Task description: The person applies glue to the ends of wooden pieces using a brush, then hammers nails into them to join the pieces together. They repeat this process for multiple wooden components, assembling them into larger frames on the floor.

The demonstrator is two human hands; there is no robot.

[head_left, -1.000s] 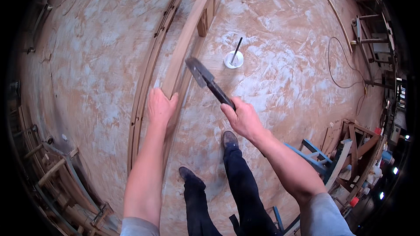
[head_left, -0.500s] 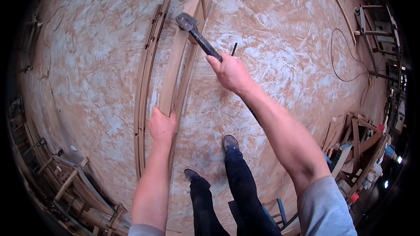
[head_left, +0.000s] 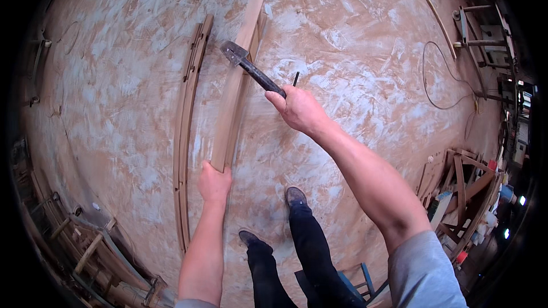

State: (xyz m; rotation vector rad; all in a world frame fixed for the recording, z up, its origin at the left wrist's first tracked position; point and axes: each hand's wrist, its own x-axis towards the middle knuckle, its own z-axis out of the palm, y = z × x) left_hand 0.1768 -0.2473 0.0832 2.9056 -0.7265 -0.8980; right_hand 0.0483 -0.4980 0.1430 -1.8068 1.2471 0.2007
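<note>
The floor is a broad stretch of reddish-brown boards smeared with pale dust. Curved wooden strips lie on it to the left, a thin slat far off at upper right, and a dark cable loops near the right wall. Stacked wooden frames crowd the right edge, more timber parts the lower left.

The long plank is pale, straight-grained wood, standing on edge and running from near the person's feet away up the floor. The left hand wraps its grip around the plank's near end. The right hand is clenched on the dark handle of a hatchet, whose worn grey head rests against the plank's side.
</note>
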